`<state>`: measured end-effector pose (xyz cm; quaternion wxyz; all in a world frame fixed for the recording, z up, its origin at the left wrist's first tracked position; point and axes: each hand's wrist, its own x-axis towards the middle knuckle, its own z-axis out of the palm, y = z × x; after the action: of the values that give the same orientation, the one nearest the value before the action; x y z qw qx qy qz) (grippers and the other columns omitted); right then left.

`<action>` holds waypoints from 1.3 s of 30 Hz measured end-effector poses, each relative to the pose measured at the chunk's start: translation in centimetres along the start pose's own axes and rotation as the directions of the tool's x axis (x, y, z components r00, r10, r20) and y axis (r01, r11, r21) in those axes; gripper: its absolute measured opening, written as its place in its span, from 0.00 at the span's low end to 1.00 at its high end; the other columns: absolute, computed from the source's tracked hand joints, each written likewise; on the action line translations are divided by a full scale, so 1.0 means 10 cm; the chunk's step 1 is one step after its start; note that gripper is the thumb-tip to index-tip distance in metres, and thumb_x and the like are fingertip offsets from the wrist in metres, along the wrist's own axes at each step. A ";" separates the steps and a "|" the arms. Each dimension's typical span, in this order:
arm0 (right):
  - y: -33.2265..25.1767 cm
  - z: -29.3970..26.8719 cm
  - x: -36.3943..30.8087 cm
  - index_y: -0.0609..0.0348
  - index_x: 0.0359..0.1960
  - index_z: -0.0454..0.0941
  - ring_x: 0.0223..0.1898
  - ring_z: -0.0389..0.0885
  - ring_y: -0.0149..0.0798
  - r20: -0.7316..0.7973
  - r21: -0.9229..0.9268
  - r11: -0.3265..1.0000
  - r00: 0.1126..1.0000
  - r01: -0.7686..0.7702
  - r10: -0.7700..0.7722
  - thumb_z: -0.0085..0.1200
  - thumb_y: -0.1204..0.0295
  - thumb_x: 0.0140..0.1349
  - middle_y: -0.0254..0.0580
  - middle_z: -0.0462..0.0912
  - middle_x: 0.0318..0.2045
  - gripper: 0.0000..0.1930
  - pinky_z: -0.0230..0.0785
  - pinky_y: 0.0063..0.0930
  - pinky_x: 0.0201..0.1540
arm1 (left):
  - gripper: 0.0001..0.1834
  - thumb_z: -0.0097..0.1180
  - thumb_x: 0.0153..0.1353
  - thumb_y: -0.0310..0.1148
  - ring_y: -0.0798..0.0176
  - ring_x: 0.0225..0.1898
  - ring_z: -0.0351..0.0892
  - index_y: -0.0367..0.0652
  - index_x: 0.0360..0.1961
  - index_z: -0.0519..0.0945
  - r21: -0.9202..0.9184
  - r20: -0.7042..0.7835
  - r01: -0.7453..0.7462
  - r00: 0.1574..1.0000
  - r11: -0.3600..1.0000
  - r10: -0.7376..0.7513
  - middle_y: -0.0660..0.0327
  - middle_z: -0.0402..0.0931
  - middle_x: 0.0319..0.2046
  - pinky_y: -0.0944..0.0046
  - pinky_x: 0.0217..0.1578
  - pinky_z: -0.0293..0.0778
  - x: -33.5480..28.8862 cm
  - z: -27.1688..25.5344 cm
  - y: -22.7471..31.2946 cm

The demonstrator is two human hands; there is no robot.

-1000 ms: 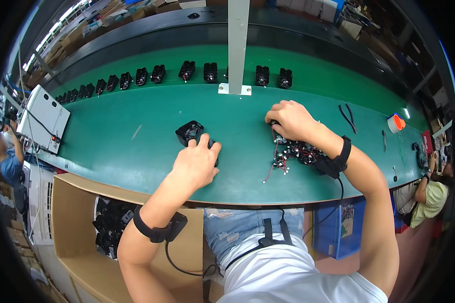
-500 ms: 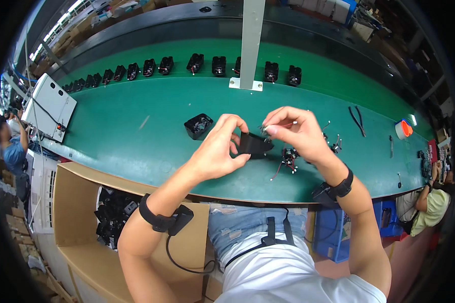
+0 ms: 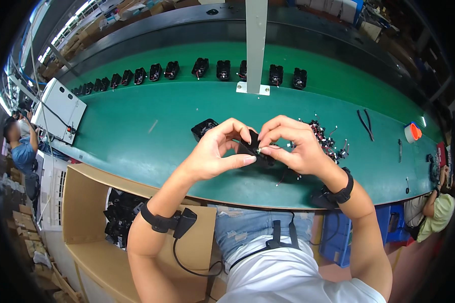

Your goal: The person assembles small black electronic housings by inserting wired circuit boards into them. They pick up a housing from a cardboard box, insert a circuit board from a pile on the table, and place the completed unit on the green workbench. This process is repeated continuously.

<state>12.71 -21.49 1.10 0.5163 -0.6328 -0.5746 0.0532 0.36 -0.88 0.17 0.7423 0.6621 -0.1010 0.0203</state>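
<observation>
My left hand [image 3: 212, 154] is closed around a black plastic housing [image 3: 246, 147], thumb below and fingers above. My right hand [image 3: 297, 149] pinches a small wired part [image 3: 259, 150] against the housing's right side; thin wires trail from those fingers. Where the part meets the housing is mostly covered by my fingertips. Beyond my left hand sits a black open box [image 3: 202, 128], whose contents are hard to make out from here. To the right of my right hand lies a pile of small wired parts [image 3: 327, 139] with red and black leads and white plugs.
Black housings [image 3: 223, 70] line the far green strip, behind a grey post [image 3: 257, 45]. Pliers [image 3: 365, 124] and an orange-and-white roll [image 3: 413, 133] lie at right. A carton [image 3: 88, 202] of black parts stands below the table's left edge. A co-worker [image 3: 432, 212] sits at far right.
My right hand has come down and brought the wired part against the housing. The housing has tilted in my left hand. The whole view has shifted slightly, showing more of the pile.
</observation>
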 end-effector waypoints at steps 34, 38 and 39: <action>-0.44 0.02 -0.10 0.61 0.34 0.82 0.49 0.80 0.41 -0.095 0.147 0.988 0.993 -0.048 0.063 0.64 0.78 0.57 0.47 0.77 0.50 0.05 0.75 0.33 0.49 | 0.21 0.70 0.55 0.25 0.62 0.52 0.78 0.41 0.48 0.75 -0.378 0.100 0.064 0.995 0.924 -0.028 0.56 0.78 0.49 0.60 0.55 0.74 -0.02 -0.15 -0.05; -0.41 0.04 -0.12 0.61 0.33 0.81 0.50 0.80 0.43 -0.077 0.194 0.976 0.990 -0.099 0.116 0.64 0.80 0.55 0.46 0.77 0.50 0.05 0.75 0.35 0.49 | 0.21 0.70 0.55 0.25 0.62 0.52 0.78 0.40 0.49 0.75 -0.376 0.114 0.070 0.993 0.924 -0.029 0.57 0.78 0.49 0.60 0.56 0.73 -0.03 -0.15 -0.08; -0.41 0.03 -0.12 0.60 0.33 0.81 0.50 0.79 0.45 -0.060 0.113 0.991 0.995 -0.071 0.078 0.64 0.80 0.53 0.46 0.77 0.50 0.06 0.75 0.36 0.50 | 0.21 0.70 0.55 0.25 0.62 0.52 0.78 0.40 0.49 0.76 -0.376 0.119 0.077 0.992 0.923 -0.034 0.57 0.78 0.49 0.60 0.57 0.73 -0.04 -0.15 -0.08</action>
<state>9.36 -23.04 3.27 0.5665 -0.6257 -0.5297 0.0841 0.34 0.55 -0.86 0.8500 0.5085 -0.1249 -0.0573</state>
